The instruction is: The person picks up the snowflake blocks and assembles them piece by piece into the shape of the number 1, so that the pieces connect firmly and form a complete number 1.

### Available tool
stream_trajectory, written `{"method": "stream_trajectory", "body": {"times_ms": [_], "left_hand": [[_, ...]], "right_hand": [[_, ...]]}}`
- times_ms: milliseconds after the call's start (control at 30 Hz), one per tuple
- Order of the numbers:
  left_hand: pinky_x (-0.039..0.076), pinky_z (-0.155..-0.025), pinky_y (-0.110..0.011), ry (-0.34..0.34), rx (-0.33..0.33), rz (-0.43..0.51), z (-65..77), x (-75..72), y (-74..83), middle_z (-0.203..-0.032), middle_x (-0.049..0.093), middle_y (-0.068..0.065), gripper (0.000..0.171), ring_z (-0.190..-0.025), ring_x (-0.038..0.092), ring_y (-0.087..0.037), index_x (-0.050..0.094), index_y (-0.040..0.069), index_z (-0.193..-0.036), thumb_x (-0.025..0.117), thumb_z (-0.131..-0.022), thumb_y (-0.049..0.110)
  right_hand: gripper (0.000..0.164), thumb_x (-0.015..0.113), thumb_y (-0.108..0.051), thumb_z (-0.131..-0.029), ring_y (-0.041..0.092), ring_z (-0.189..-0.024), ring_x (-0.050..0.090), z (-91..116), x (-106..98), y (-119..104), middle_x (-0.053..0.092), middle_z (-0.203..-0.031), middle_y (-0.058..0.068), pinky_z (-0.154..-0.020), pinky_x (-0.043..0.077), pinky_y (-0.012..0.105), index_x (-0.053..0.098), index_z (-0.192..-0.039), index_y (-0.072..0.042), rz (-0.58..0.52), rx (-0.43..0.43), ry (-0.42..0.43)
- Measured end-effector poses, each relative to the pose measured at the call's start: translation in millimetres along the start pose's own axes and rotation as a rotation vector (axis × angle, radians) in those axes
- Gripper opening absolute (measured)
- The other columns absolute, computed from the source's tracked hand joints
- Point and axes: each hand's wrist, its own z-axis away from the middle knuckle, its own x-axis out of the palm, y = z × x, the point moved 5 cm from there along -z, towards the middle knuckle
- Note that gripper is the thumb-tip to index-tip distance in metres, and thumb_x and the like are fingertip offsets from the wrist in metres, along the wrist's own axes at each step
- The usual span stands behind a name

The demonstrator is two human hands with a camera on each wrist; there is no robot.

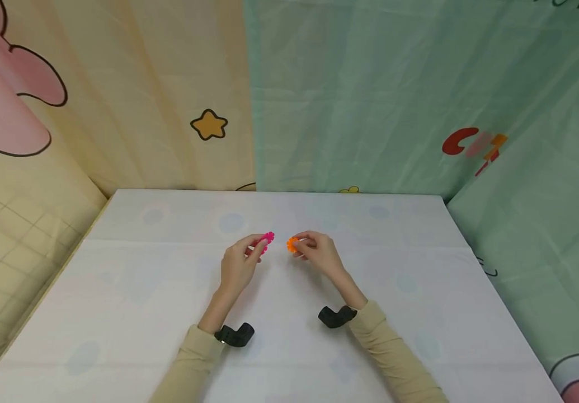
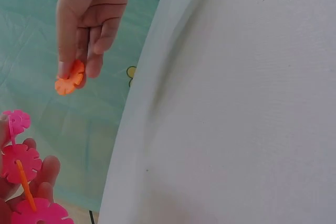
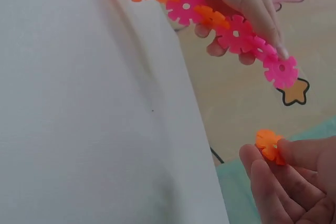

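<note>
My left hand [image 1: 237, 268] grips a chain of interlocking snowflake discs [image 3: 181, 11], pink and orange linked edge to edge. In the right wrist view the chain slants across the hand, a pink disc [image 3: 287, 77] at its lower end near the thumb. Its other end runs past the top edge of that view. Between thumb and fingers my right hand [image 1: 323, 256] pinches a single orange snowflake disc [image 3: 266, 141]. This disc is apart from the chain, a short gap to the right of it in the head view. Both hands are above the table.
A white cloth with pale spots covers the table [image 1: 133, 319]. Printed curtains [image 1: 349, 101] hang behind the table and along its sides. A black wrist strap mount [image 1: 236, 336] sits on the left wrist, another [image 1: 337, 317] on the right.
</note>
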Motion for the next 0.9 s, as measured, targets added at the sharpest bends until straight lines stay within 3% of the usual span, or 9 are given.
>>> {"method": "stream_trajectory", "body": {"times_ms": [167,400,500,733,900], "left_hand": [[0.042,-0.056,-0.024,0.002,0.028,-0.024,-4.4,1.0,3.0,-0.076,0.069,0.0,0.021,-0.058,0.06,-0.01,0.072,0.016,-0.108,0.065,-0.092,0.027],[0.041,-0.054,-0.023,0.0,0.087,-0.09,-7.3,3.9,8.1,-0.081,0.069,-0.002,0.023,-0.059,0.054,-0.011,0.072,0.013,-0.109,0.067,-0.09,0.026],[0.041,-0.053,-0.021,0.002,0.111,-0.109,-7.2,6.6,9.4,-0.083,0.07,-0.002,0.022,-0.06,0.051,-0.012,0.072,0.013,-0.107,0.069,-0.089,0.025],[0.04,-0.052,-0.02,0.001,0.138,-0.123,-6.7,11.9,12.5,-0.083,0.07,-0.002,0.021,-0.059,0.047,-0.011,0.072,0.012,-0.105,0.069,-0.089,0.026],[0.037,-0.05,-0.021,0.001,0.144,-0.141,-6.9,14.9,14.5,-0.078,0.068,0.0,0.019,-0.056,0.045,-0.01,0.072,0.014,-0.102,0.068,-0.09,0.027]], "right_hand": [[0.02,0.065,-0.016,-0.092,0.033,-0.081,0.069,-2,-6,-14,0.07,-0.097,0.014,-0.065,0.057,0.027,0.067,-0.106,-0.003,-0.018,-0.055,0.021],[0.023,0.064,-0.017,-0.092,0.044,-0.077,0.064,-7,-10,-24,0.066,-0.089,0.019,-0.062,0.054,0.021,0.066,-0.11,-0.004,-0.036,-0.073,0.077],[0.023,0.065,-0.017,-0.092,0.04,-0.072,0.064,-8,-9,-27,0.065,-0.089,0.024,-0.061,0.054,0.02,0.067,-0.112,-0.006,-0.052,-0.078,0.098],[0.023,0.066,-0.016,-0.091,0.012,-0.059,0.06,-9,-7,-31,0.067,-0.089,0.026,-0.06,0.051,0.017,0.067,-0.111,-0.004,-0.088,-0.092,0.165],[0.024,0.066,-0.013,-0.091,0.007,-0.057,0.057,-10,-4,-32,0.068,-0.089,0.026,-0.06,0.052,0.017,0.065,-0.111,0.002,-0.092,-0.051,0.179]]}}
